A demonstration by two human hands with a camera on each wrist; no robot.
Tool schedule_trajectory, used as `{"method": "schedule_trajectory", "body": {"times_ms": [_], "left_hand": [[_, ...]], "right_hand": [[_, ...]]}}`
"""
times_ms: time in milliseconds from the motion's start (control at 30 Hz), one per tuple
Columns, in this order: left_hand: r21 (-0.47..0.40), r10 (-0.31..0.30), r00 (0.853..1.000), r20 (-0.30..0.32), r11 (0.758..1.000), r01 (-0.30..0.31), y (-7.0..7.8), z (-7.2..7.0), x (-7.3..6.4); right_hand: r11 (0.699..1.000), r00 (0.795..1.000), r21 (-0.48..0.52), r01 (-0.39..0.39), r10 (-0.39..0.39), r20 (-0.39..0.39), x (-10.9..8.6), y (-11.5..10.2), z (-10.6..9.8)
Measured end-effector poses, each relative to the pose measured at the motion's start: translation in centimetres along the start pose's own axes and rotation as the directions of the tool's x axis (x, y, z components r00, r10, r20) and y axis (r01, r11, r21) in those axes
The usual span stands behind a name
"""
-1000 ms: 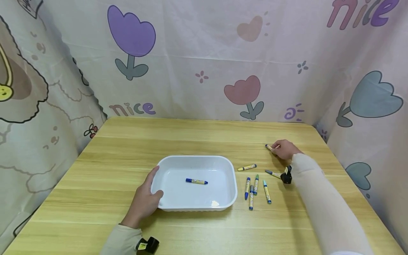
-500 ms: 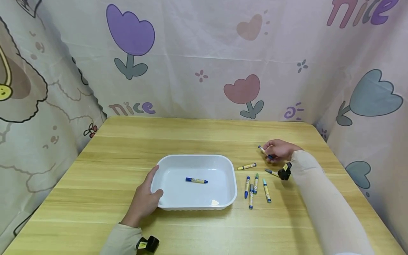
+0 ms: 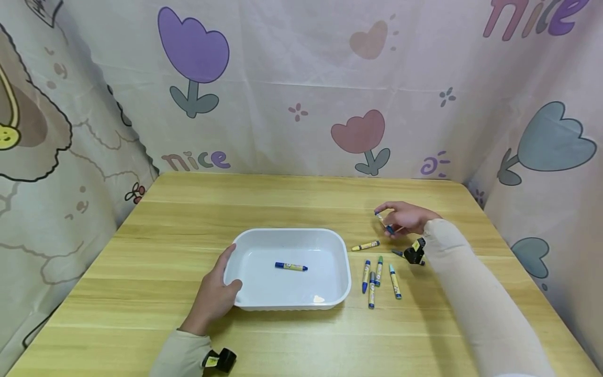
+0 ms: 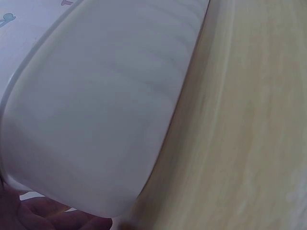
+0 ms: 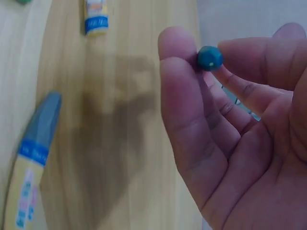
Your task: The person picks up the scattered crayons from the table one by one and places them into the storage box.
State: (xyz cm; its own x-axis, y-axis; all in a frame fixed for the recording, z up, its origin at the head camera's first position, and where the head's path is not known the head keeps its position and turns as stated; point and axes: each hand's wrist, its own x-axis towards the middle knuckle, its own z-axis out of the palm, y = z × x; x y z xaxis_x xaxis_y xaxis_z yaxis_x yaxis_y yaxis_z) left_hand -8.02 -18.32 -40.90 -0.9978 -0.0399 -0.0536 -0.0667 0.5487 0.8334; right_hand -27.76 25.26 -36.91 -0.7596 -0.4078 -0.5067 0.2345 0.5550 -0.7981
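My left hand (image 3: 214,298) grips the left side of a white plastic tray (image 3: 292,307), thumb at its rim. In the left wrist view the tray's side wall (image 4: 96,105) fills much of the picture, with fingers (image 4: 43,213) curled below its corner. A dark blue crayon (image 3: 291,267) lies inside the tray. Right of the tray, above the table, my right hand (image 3: 409,217) pinches a crayon (image 5: 210,58) between thumb and fingers; its blue-green end faces the right wrist camera. Beneath that hand a grey crayon (image 5: 37,139) rests on the wood, partly covered in the head view.
Several crayons lie right of the tray: a yellow one (image 3: 366,245), a blue one (image 3: 366,276), a grey one (image 3: 372,290), a green one (image 3: 379,271) and a light green one (image 3: 394,281). Behind the wooden table (image 3: 282,201) hangs a printed curtain (image 3: 273,63).
My right hand has moved left toward the tray, carrying the crayon, which has turned in its fingers. The left hand and the tray have stayed in place.
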Motion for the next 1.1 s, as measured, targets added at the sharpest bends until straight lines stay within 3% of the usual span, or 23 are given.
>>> {"method": "schedule_trajectory", "body": {"times_ms": [700, 1100], "left_hand": [[0.011, -0.011, 1.0, -0.007, 1.0, 0.011, 0.0, 0.1, 0.1], [0.016, -0.012, 1.0, -0.007, 1.0, 0.012, -0.1, 0.1, 0.1]], "right_hand": [[0.986, 0.987, -0.103, 0.134, -0.124, 0.101, 0.3, -4.0, 3.4], [0.98, 0.974, -0.076, 0.185, -0.172, 0.146, 0.3, -5.7, 5.3]]}}
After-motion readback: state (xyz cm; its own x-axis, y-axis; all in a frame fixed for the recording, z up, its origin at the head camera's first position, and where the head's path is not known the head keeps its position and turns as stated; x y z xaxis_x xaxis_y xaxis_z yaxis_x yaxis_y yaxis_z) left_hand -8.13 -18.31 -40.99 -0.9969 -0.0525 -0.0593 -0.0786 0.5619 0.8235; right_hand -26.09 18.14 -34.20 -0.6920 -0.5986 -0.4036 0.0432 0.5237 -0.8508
